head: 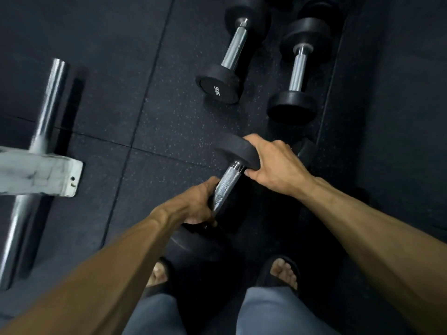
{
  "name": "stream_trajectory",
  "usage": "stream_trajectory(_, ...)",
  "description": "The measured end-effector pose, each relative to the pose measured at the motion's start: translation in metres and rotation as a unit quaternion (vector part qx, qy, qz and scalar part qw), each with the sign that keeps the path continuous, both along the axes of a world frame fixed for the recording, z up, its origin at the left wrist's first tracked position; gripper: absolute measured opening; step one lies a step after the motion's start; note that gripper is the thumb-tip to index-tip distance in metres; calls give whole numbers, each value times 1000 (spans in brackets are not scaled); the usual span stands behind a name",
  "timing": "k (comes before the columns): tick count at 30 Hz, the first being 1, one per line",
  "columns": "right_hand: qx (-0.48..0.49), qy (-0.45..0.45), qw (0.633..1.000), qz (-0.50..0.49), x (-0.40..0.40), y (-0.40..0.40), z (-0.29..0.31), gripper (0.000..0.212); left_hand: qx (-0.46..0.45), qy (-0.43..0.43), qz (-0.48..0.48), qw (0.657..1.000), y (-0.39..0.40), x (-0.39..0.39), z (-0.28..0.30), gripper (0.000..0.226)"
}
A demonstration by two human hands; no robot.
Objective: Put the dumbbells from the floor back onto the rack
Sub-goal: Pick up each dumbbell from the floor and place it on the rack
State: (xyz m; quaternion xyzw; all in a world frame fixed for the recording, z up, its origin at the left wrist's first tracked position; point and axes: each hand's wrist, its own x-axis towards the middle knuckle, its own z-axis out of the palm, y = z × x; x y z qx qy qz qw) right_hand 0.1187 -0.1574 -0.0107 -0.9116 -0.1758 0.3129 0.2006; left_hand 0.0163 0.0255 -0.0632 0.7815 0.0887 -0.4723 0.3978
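Because a dumbbell is heavy, the person uses both hands on the one nearest their feet. The held dumbbell (228,183) is tilted, with one black end up by the right hand and the other black end down by the left hand. The left hand (197,204) is curled around the low part of the shiny bar, close to the near weight. The right hand (271,163) grips the rim of the far weight, fingers over the top and thumb tucked under by the bar. Holding it at both ends like this likely keeps it from tipping or rolling. I cannot tell if the low end is touching the floor (101,93) or is just off it.

Two more dumbbells lie farther off on the floor, side by side but apart. The one marked 5KG (232,59) is on the left and the plain dumbbell (298,71) is on the right. They wait for their turn.

A steel bar (46,112) with a white block (38,175) sits at the left. I cannot tell if it is part of the rack.

The person's feet in black sandals (280,272) stand apart, which probably helps them stay steady.
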Motion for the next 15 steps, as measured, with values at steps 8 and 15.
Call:
stream_trajectory(8, 43, -12, 999, 1, -32, -12, 141, 62, 11, 9, 22, 1000, -13, -35, 159, 71)
stream_trajectory(15, 40, -36, 998, 21, -77, -53, 298, 68, 16, -17, 6, 1000, -48, -81, 315, 74)
